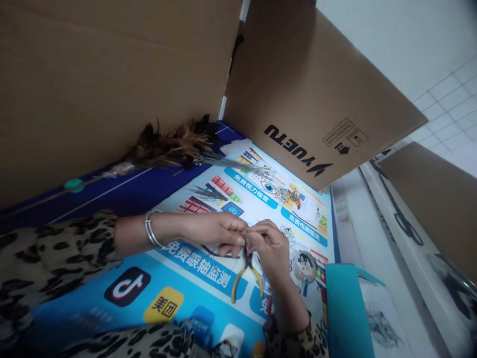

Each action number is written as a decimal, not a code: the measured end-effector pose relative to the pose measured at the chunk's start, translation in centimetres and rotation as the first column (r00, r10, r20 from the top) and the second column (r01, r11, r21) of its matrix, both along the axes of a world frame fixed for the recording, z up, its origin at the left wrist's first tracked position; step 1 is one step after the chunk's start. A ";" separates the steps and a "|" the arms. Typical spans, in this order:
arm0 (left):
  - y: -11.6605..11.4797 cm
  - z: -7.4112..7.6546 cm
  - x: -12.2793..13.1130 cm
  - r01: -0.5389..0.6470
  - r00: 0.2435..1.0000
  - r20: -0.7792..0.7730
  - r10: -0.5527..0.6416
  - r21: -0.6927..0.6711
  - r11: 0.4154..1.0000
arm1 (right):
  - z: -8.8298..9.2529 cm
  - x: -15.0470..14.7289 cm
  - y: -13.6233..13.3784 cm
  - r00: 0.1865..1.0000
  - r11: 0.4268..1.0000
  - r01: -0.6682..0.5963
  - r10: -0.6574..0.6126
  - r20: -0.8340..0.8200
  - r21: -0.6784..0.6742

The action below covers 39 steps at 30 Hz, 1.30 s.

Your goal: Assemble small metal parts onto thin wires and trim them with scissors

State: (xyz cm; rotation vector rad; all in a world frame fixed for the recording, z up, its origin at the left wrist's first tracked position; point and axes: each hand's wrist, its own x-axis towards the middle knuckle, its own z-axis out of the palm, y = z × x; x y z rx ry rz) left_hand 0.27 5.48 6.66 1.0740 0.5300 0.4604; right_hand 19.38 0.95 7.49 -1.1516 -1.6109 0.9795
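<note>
My left hand (221, 232), a silver bangle on its wrist, reaches in from the left with thumb and fingers pinched together. My right hand (270, 246) meets it fingertip to fingertip, its fingers also closed. A short thin dark piece (263, 232) shows at the right fingers; what the fingertips hold between them is too small to name. Just under the hands are pliers (240, 286) with yellow handles pointing toward me. Their jaws are partly covered by the hands, and I cannot tell whether a finger touches them.
Brown feathers (167, 144) and a bundle of thin wires (238, 163) lie at the back. A smaller bunch of dark strands (208, 193) is nearer. Cardboard walls (298, 94) stand behind the printed mat (208, 303). At the right is a teal box (345, 308).
</note>
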 end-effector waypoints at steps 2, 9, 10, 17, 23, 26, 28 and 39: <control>0.4 0.5 -0.3 0.109 0.992 -0.088 -0.090 0.241 0.964 | 0.4 -0.4 -0.3 0.992 0.993 -0.012 -0.003 0.126 0.115; 0.9 2.0 -0.1 0.155 0.979 -0.190 -0.070 0.478 0.865 | 1.1 -0.2 -0.9 0.929 0.838 0.021 -0.217 0.298 0.545; 0.7 2.3 0.2 0.158 0.979 -0.191 -0.071 0.491 0.857 | 1.2 -0.1 -0.9 0.919 0.819 -0.025 -0.206 0.336 0.573; -0.8 4.1 2.2 0.137 0.975 -0.222 -0.022 0.517 0.845 | 2.4 0.9 -1.3 0.859 0.786 -0.175 -0.172 0.482 0.593; -2.1 5.3 3.6 0.025 0.959 -0.249 0.133 0.544 0.839 | 4.2 2.6 -1.1 0.838 0.820 -0.257 -0.074 0.540 0.512; -2.4 5.4 4.4 -0.031 0.934 -0.269 0.234 0.592 0.805 | 5.0 3.6 -1.0 0.829 0.835 -0.315 0.011 0.559 0.451; -2.5 5.2 4.7 -0.045 0.926 -0.271 0.264 0.614 0.788 | 5.4 4.3 -0.7 0.833 0.835 -0.332 0.042 0.551 0.438; -6.3 0.4 4.9 -0.249 0.829 -0.290 0.478 0.574 0.780 | 4.1 3.6 0.1 0.711 0.888 -0.416 0.182 0.679 0.198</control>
